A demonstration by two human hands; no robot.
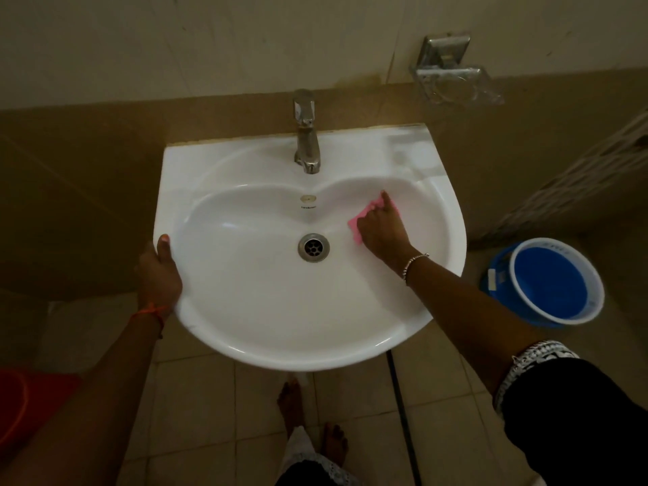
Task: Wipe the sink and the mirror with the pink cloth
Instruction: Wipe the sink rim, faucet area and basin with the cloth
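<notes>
A white ceramic sink hangs on the wall, with a chrome tap at its back and a metal drain in the bowl. My right hand presses the pink cloth against the inner right slope of the bowl, index finger stretched forward; most of the cloth is hidden under the hand. My left hand grips the sink's left rim, thumb on top. No mirror is in view.
A blue bucket stands on the floor to the right of the sink. A clear soap dish is fixed to the wall at upper right. A red object sits low left. My bare feet are on the tiles below.
</notes>
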